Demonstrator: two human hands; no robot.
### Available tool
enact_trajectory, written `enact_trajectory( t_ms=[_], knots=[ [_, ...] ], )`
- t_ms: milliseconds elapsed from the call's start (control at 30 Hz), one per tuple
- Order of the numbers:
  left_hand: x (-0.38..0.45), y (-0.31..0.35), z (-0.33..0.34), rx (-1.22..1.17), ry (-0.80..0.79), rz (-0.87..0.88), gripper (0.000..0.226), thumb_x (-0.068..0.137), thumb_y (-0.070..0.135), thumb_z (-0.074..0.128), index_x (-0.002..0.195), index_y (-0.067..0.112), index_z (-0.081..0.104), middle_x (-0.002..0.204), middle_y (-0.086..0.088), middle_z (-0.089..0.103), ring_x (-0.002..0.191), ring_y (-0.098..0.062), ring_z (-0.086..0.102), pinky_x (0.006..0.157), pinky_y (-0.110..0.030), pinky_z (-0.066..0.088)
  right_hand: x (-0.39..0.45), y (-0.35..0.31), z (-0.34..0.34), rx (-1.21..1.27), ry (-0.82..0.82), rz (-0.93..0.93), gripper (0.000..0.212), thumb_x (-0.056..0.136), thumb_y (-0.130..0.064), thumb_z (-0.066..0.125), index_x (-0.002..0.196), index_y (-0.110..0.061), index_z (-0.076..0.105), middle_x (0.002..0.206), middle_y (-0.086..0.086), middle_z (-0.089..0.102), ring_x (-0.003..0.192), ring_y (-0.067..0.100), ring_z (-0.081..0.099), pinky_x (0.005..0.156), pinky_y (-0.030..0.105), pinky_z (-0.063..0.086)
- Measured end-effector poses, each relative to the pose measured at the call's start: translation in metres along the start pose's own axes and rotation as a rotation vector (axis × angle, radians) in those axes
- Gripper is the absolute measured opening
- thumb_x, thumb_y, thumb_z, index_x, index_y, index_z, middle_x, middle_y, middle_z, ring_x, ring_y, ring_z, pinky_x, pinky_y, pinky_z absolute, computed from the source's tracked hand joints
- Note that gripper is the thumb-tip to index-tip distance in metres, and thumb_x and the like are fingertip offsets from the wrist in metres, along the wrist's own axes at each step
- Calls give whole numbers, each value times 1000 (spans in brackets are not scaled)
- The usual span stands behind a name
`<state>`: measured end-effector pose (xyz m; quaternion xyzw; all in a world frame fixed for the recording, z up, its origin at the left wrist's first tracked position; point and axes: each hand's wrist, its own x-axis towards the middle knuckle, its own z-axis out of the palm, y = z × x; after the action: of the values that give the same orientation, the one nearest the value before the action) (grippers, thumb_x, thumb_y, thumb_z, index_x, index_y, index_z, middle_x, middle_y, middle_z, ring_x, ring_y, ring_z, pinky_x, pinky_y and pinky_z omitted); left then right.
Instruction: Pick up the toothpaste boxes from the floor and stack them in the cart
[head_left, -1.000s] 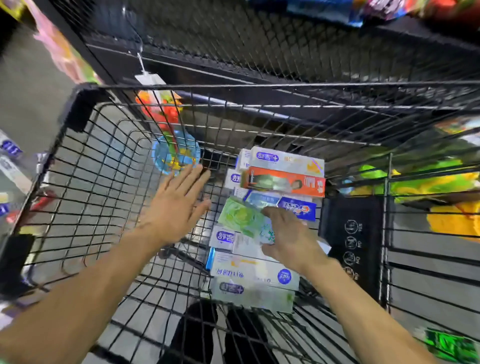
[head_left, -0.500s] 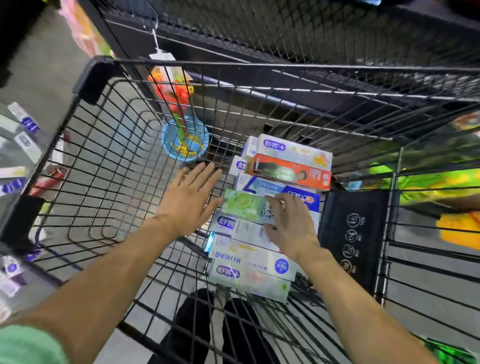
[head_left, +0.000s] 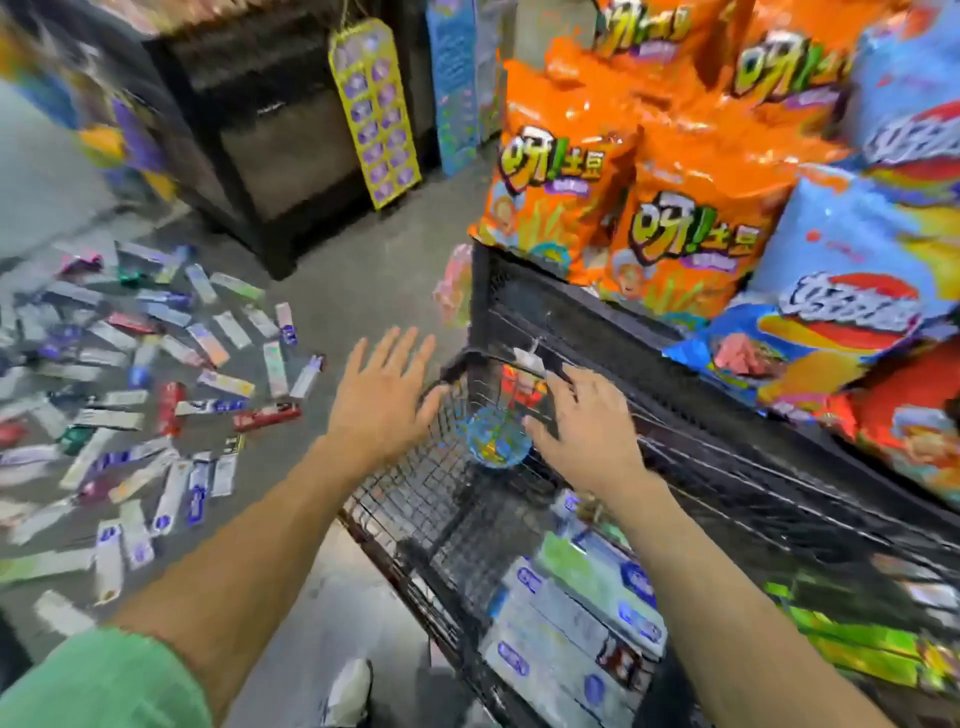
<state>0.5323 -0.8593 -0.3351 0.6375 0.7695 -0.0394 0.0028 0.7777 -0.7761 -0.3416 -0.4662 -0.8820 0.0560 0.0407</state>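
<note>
Boxes (head_left: 571, 618) lie stacked in the cart (head_left: 415, 519), blurred. More boxes (head_left: 156, 395) litter the floor (head_left: 363, 291). Both hands, left (head_left: 382, 400) and right (head_left: 584, 426), spread empty above.

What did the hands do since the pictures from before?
Both hands came up out of the cart. The right hand let go of the green box, which now lies on the stack. The left hand swung out toward the toothpaste boxes on the floor, fingers spread, and the view turned that way too. The stack stayed where it was.
</note>
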Motion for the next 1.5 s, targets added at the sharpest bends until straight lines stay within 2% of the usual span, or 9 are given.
enact_trajectory(
  t_ms=[233,400,533,633,733,933,1100,1300,1500],
  knots=[
    [-82,-227,-43,35,147,-273,70,95,56,28,143,12,54,139,-15,59,125,-34,57,104,-57,41,108,-215,-42,-106,7,-382,74,88,-66,34,135,-15,61,138,17,59,123,37,56,102,51,45],
    [-170,-412,-48,16,125,-564,70,98,61,33,148,15,47,147,-14,52,135,-36,49,108,-59,33,145,-401,-41,-80,-72,-585,80,90,-68,31,150,-17,45,157,16,38,144,36,36,116,50,27],
    [-238,-528,-45,55,66,-671,73,94,61,26,143,14,51,140,-15,57,126,-36,55,102,-55,41,175,-539,-29,-33,-27,-676,88,86,-71,23,148,-13,48,152,19,45,140,38,41,115,52,29],
    [-283,-589,-37,20,56,-776,77,93,63,21,145,14,51,142,-14,56,128,-35,54,102,-54,38,197,-627,-17,-51,-73,-758,86,91,-72,23,153,-14,37,159,17,34,145,37,31,120,50,23],
    [-318,-636,-21,1,41,-867,75,93,61,26,142,12,55,139,-16,60,124,-35,58,100,-54,41,213,-699,0,-66,-121,-840,83,93,-71,29,156,-17,30,162,14,27,149,34,24,122,48,18],
    [-354,-699,21,-40,43,-1048,70,95,59,30,141,12,54,142,-16,57,128,-35,55,105,-54,40,238,-798,47,-65,-218,-983,98,83,-77,6,158,-17,24,164,14,22,151,32,19,123,48,14],
    [-361,-722,51,6,39,-1125,61,101,52,39,149,14,45,148,-13,52,136,-32,47,108,-51,37,259,-853,96,-76,-290,-1078,83,95,-70,37,157,-16,25,163,15,23,151,32,18,124,47,14],
    [-375,-749,120,-51,-83,-1203,67,101,56,26,152,13,39,149,-15,49,135,-33,48,107,-48,36,258,-903,182,-131,-392,-1185,79,95,-62,46,155,-14,30,162,16,26,150,34,22,123,48,17],
    [-389,-762,271,-116,-105,-1196,74,97,54,20,148,7,44,144,-19,53,129,-39,51,106,-50,37,231,-928,334,-211,-460,-1269,94,86,-72,18,157,-11,26,164,13,23,152,30,17,124,48,12]
  ],
)
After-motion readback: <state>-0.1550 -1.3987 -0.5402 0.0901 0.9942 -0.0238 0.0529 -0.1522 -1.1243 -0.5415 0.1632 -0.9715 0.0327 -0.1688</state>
